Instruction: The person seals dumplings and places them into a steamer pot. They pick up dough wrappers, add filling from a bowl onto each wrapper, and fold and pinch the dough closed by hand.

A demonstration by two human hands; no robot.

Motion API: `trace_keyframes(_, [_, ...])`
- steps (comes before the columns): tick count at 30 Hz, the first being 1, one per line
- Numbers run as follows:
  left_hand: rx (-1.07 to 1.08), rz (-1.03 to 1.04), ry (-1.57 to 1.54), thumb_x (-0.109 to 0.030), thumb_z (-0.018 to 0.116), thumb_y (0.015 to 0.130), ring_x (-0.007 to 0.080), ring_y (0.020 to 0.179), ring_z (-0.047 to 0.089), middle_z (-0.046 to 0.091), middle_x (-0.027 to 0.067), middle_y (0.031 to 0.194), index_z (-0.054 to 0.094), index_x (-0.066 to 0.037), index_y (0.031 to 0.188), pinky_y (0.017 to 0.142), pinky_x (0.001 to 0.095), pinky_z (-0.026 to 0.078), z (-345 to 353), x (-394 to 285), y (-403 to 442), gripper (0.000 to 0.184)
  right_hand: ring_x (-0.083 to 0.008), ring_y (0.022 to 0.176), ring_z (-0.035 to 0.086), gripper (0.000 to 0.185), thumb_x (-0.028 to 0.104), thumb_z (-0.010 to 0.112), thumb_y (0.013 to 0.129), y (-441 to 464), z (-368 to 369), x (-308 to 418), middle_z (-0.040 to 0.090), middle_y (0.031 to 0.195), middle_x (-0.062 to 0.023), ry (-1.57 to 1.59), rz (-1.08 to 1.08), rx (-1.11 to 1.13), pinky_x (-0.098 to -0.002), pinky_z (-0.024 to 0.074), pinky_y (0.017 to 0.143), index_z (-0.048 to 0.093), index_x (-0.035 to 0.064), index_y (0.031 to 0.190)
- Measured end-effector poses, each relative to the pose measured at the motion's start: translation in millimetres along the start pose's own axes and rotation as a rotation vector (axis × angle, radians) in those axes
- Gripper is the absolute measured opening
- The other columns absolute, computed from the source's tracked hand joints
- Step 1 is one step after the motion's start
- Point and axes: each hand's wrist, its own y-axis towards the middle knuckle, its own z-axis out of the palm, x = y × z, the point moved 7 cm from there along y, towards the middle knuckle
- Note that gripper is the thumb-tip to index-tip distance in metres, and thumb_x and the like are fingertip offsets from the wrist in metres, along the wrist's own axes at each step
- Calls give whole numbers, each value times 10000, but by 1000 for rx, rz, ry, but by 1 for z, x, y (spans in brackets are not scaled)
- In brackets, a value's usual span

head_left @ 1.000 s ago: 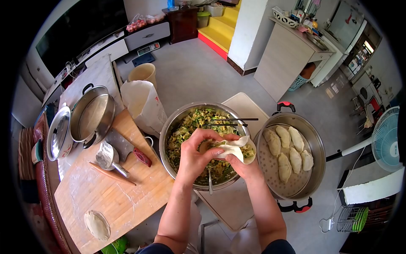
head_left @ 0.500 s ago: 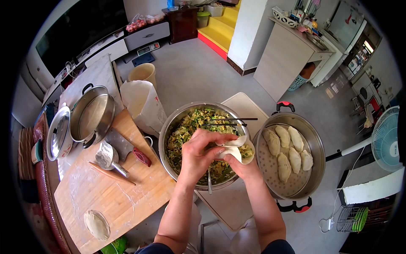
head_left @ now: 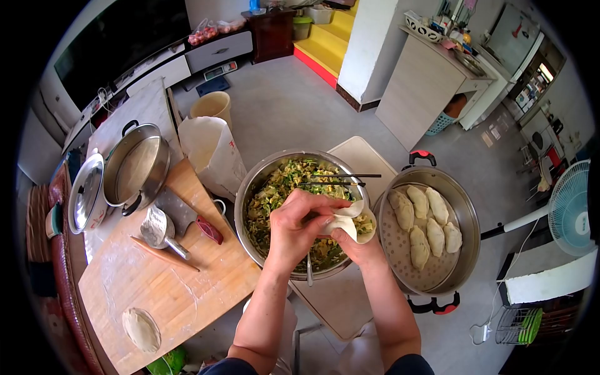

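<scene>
Between my two hands is a dough wrapper [head_left: 342,225], partly folded, with filling showing at its right side. My left hand [head_left: 299,217] pinches its upper left edge. Around its lower right side curls my right hand [head_left: 361,249], thumb against the dough. Both hands are over a large steel bowl [head_left: 245,240] of chopped green and yellow filling [head_left: 290,181]. Two dark chopsticks [head_left: 350,175] lie across the bowl's right side. A spoon handle [head_left: 309,272] leans out over the near rim. My hands hide part of the filling.
On the right stands a steamer pot [head_left: 470,206] holding several filled dumplings [head_left: 435,235]. The floured wooden board [head_left: 219,275] at left carries dough [head_left: 141,330], a scoop [head_left: 159,231], a rolling pin [head_left: 164,254] and a scraper [head_left: 175,211]. A flour sack [head_left: 212,156] stands behind the bowl.
Hardly anything differs. Both hands keep their pinch on the wrapper over the bowl, and the view has shifted very slightly.
</scene>
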Motion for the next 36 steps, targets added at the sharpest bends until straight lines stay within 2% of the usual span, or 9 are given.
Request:
trace_keyframes(6, [59, -46, 30, -7, 796, 692, 198, 932, 621, 719, 46, 982, 751, -78, 1038, 837, 336, 524, 1, 11, -2, 356, -181, 1118, 618, 571, 62, 782, 835, -2, -8, -4, 630, 1247, -97, -31, -8, -50, -322, 540, 944, 521, 7, 1341])
trace_keyframes(9, [26, 83, -35, -120, 840, 688, 239, 1037, 588, 680, 71, 1069, 737, -78, 1084, 923, 374, 485, -5, 6, 4, 411, -175, 1099, 625, 566, 29, 777, 829, -1, -9, 5, 631, 1236, -93, -80, -41, -30, -318, 552, 921, 527, 8, 1336])
trace_keyframes(12, [22, 23, -92, -325, 869, 654, 230, 1119, 558, 649, 67, 1120, 727, -47, 1083, 975, 364, 440, -11, 19, 2, 530, -186, 1108, 622, 601, 88, 816, 807, -1, -12, 9, 617, 1247, -84, -74, -51, -49, -338, 563, 902, 514, 42, 1324])
trace_keyframes(15, [95, 37, 19, -361, 856, 659, 231, 1086, 553, 635, 53, 1100, 735, -65, 1103, 952, 368, 444, -4, 18, 0, 548, -179, 1093, 631, 572, 40, 807, 805, -1, -14, 15, 623, 1235, -79, -247, -8, -136, -314, 557, 893, 531, 40, 1306])
trace_keyframes(19, [196, 45, 112, -225, 855, 654, 257, 1027, 539, 632, 57, 1056, 742, -87, 1100, 928, 383, 446, 8, 7, 1, 481, -163, 1090, 628, 579, 34, 836, 768, -4, -14, 9, 627, 1208, -54, -247, 5, -94, -301, 541, 917, 556, 30, 1275])
trace_keyframes(20, [196, 37, 114, -221, 856, 647, 256, 1016, 535, 632, 54, 1048, 744, -89, 1099, 921, 380, 445, 9, 11, 0, 484, -130, 1029, 632, 507, 61, 816, 795, -5, -15, 6, 653, 1131, -29, -254, -22, -114, -260, 542, 805, 598, 31, 1252])
trace_keyframes(23, [218, 27, 89, -209, 860, 631, 252, 1002, 530, 634, 46, 1026, 750, -89, 1089, 911, 375, 444, 10, 12, -1, 486, -137, 1036, 632, 506, 49, 809, 798, -5, -9, 8, 652, 1127, -30, -326, -28, -74, -262, 543, 802, 594, 30, 1256])
trace_keyframes(29, [209, 15, 70, -157, 862, 615, 237, 974, 535, 669, 35, 955, 768, -74, 1021, 897, 368, 452, 9, 16, -1, 425, -159, 1085, 621, 667, 80, 843, 777, -3, 0, 8, 595, 1242, -70, -206, 99, -67, -324, 550, 914, 490, 23, 1341])
trace_keyframes(36, [150, -82, -48, -53, 826, 651, 211, 910, 565, 679, 42, 893, 777, -61, 933, 827, 350, 475, 6, 28, -4, 286, -201, 1062, 639, 597, 35, 773, 830, -5, -2, 4, 587, 1192, -96, -164, 134, -70, -377, 635, 811, 452, 10, 1333])
